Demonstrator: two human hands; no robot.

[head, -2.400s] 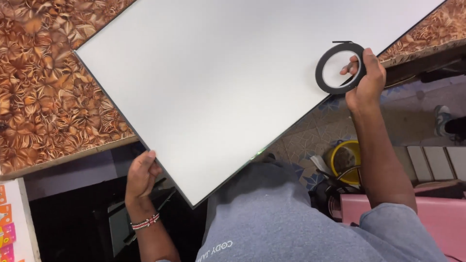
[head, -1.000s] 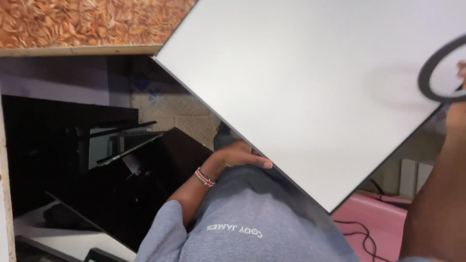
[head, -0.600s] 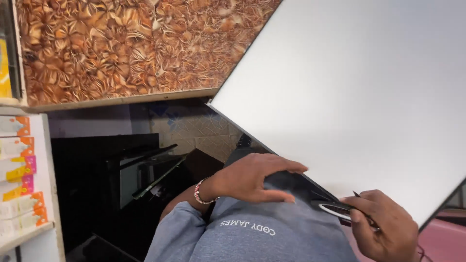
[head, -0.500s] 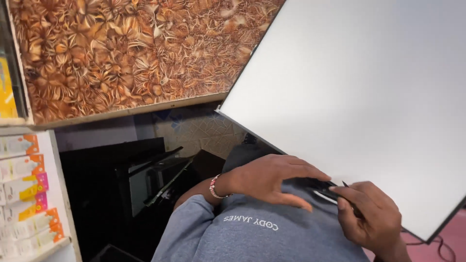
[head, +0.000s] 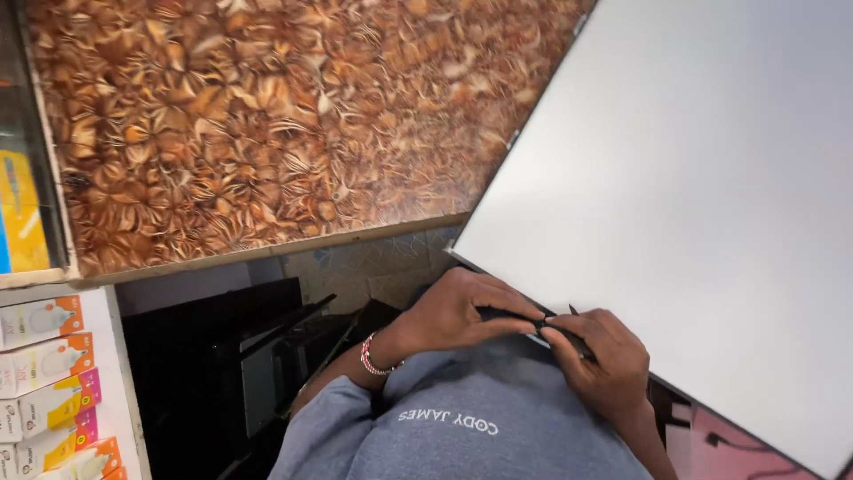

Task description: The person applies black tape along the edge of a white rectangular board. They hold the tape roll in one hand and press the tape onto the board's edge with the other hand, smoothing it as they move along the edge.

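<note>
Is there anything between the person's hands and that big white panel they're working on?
Nothing visible does. The left hand and right hand already meet at the near edge of the white panel, pinching a thin black strip against it.

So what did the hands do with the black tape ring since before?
The right hand carried the black tape roll down from the white panel's far corner to its near edge, against the body. The left hand slid along that edge to meet it, so both hands now pinch the tape together. The white panel stays on the patterned brown counter.
</note>
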